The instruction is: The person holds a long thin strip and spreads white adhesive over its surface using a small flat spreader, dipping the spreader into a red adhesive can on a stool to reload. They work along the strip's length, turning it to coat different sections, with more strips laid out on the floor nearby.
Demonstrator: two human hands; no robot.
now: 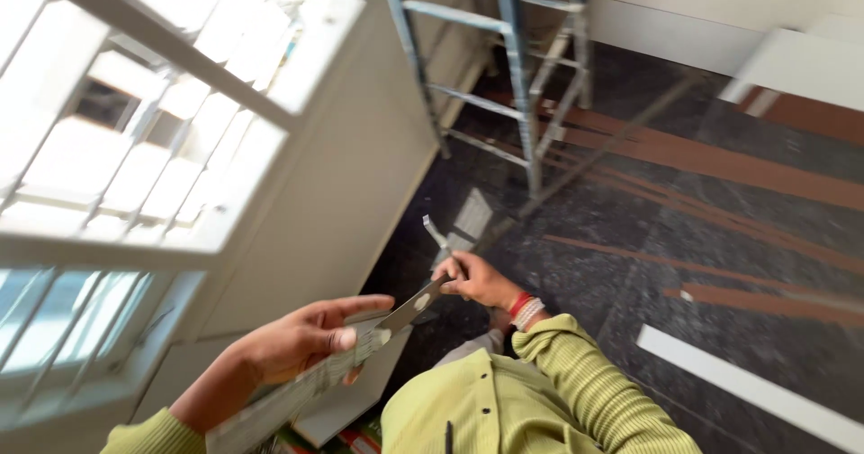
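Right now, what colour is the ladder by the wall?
Pale blue-grey metal ladder, shown best, and only, in the head view.

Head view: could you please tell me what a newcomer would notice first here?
At the bottom centre, the left hand holds a flat printed packet while the right hand grips a metal blade tool against it. A bright barred window fills the left side, and a metal ladder stands at the top centre.

Metal ladder, brown strips, window

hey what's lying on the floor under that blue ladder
Long brown strips run across the dark floor beneath the ladder. Their far ends are hidden behind its legs.
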